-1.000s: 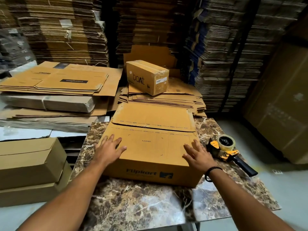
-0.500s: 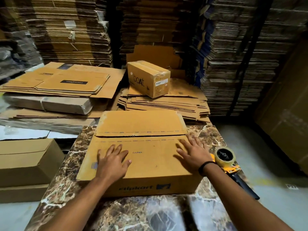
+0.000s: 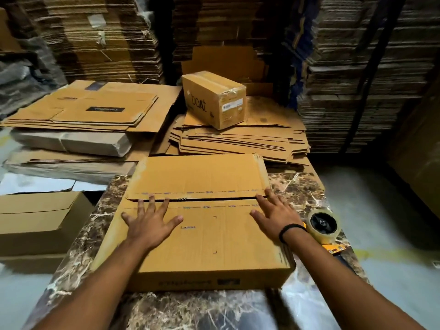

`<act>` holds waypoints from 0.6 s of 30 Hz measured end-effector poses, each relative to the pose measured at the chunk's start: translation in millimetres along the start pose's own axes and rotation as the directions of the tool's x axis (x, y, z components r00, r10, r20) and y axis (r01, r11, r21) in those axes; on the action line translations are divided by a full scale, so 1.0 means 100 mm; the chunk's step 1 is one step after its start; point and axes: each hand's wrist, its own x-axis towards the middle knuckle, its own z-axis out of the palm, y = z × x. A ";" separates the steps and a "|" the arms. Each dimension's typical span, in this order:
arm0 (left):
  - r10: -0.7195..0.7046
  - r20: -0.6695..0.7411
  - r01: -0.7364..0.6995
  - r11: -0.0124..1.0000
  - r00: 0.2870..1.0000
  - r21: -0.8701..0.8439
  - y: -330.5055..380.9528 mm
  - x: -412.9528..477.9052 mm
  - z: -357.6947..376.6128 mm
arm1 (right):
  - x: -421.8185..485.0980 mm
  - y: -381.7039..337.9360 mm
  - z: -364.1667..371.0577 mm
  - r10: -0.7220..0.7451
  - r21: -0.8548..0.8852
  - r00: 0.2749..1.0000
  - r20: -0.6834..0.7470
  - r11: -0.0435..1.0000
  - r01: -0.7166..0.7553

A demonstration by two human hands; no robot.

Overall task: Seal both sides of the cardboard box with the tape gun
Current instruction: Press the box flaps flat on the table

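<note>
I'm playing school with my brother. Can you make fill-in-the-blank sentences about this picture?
1. Both hands, the left hand and the right hand, press flat on the cardboard ____.
2. The tape gun lies on the table beside the ____ hand.
3. The wristband on the right wrist is ____.
4. The small box at the back has the word ____ on it.

Missing words: box; right; black; boat

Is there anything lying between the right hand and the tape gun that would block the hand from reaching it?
Nothing visible does. The right hand lies flat on the cardboard box, and the tape gun rests on the marble table just to its right, partly hidden behind the wrist. Only bare tabletop shows around it.
</note>
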 end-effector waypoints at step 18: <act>0.542 -0.045 -0.544 0.837 0.839 -0.056 1.61 -0.05 0.07 | -0.75 1.73 0.35 0.570 0.227 0.786 0.241 0.754 -0.616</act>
